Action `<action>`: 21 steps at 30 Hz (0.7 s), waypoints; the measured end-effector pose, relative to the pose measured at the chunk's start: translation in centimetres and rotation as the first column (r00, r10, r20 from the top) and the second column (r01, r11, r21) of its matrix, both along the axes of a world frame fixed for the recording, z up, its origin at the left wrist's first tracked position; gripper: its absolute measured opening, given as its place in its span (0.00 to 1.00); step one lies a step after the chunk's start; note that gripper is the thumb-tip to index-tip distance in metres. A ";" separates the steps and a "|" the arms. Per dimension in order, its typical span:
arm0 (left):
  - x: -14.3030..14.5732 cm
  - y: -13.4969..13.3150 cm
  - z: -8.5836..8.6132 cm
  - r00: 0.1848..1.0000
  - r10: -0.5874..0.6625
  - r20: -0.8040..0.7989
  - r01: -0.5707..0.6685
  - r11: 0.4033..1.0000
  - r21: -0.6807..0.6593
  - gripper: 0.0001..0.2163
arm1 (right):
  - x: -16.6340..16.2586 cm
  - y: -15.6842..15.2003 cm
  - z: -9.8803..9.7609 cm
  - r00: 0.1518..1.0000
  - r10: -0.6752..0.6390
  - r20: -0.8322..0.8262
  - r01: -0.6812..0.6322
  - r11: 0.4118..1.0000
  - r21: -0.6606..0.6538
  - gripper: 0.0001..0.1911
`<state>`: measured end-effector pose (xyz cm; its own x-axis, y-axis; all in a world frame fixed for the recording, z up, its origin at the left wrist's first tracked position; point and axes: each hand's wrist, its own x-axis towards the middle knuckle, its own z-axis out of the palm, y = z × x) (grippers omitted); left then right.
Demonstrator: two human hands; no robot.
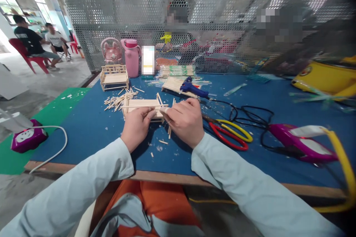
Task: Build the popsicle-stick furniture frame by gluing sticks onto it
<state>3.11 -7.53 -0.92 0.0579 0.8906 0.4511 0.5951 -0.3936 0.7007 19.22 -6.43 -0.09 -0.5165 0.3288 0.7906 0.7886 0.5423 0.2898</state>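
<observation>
A small model made of thin wooden sticks (143, 104) stands on the blue table top (91, 126) just beyond my hands. My left hand (137, 126) is closed, its fingers pinching the model's near edge. My right hand (185, 120) is closed too, with thumb and forefinger gripping the model's right end, and a short stick pokes down from under it. A heap of loose sticks (118, 100) lies left of the model. A finished stick bench (114, 76) stands farther back on the left.
A blue glue gun (193, 88) rests on a stick panel behind the model. Red and yellow scissors (229, 132), a black cable (250, 113) and a magenta glue gun (299, 141) lie right. A purple power strip (27, 139) is left. Pink bottles (131, 56) and a perforated screen (211, 14) stand behind.
</observation>
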 end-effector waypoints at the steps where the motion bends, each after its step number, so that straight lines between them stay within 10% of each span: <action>1: 0.0 0.0 0.0 1.000 0.007 -0.013 -0.007 1.000 -0.002 0.09 | 0.0 0.0 0.0 1.000 -0.002 0.001 0.002 1.000 -0.015 0.14; 6: -0.1 0.2 -0.2 0.999 0.023 -0.030 -0.022 1.000 0.017 0.12 | 0.1 -0.3 0.0 0.998 0.050 -0.044 -0.054 0.994 -0.093 0.09; 9: -0.1 0.1 -0.2 1.000 0.017 -0.005 -0.017 1.000 0.008 0.11 | 0.4 -0.6 0.1 0.937 0.070 -0.343 -0.147 0.968 -0.204 0.03; 16: -0.1 -0.2 0.1 1.000 -0.010 0.007 0.009 1.000 0.025 0.12 | 0.6 0.6 -0.1 0.745 -0.030 -0.666 -0.504 0.629 -0.592 0.10; 21: -0.3 -0.3 0.3 1.000 0.016 -0.024 -0.015 0.999 0.043 0.13 | 0.4 1.0 -0.2 0.780 -0.001 -0.626 -0.488 0.625 -0.609 0.07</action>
